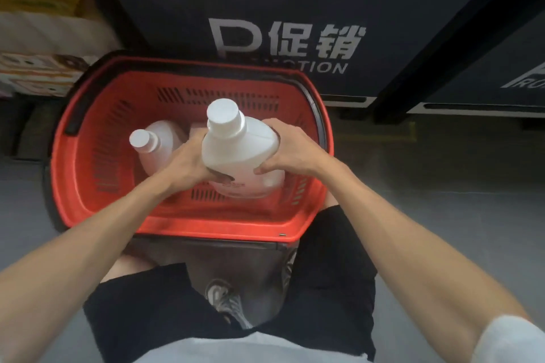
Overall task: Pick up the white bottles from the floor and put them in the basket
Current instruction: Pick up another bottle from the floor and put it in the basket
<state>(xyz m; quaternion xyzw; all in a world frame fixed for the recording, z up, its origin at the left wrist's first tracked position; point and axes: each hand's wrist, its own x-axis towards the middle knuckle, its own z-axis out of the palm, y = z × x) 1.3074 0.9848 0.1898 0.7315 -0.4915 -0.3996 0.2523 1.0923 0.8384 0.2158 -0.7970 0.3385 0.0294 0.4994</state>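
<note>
Shorts (pixel 147 303): black, nearest, on a person crouched over a grey floor (pixel 442 200).
Shoe (pixel 224 300): grey and white, between the knees, just short of the basket.
Basket (pixel 206 230): red plastic with slotted walls, on the floor straight ahead, its near rim by the knees.
Left hand (pixel 188 160): inside the basket's outline, fingers curled under the left side of the held bottle's body, thumb out of sight behind it.
Right hand (pixel 290 147): on the opposite side, palm on the bottle's right shoulder, fingers curled round the body.
Held bottle (pixel 239 147): white, with a wide white cap, gripped between both hands over the right half of the basket. Its long axis is close to vertical, with the cap up toward the camera and tipped slightly far-left, the base down into the basket. I cannot tell whether the base touches the basket floor.
Second bottle (pixel 156 138): white, inside the left half of the basket, just left of the left hand, with the cap up and to the left. I cannot tell whether it stands or leans.
Display panel (pixel 265 9): dark, behind the basket, printed with a large P, two Chinese characters and "PROMOTION".
Packaged goods (pixel 38 23): far left, blurred.
</note>
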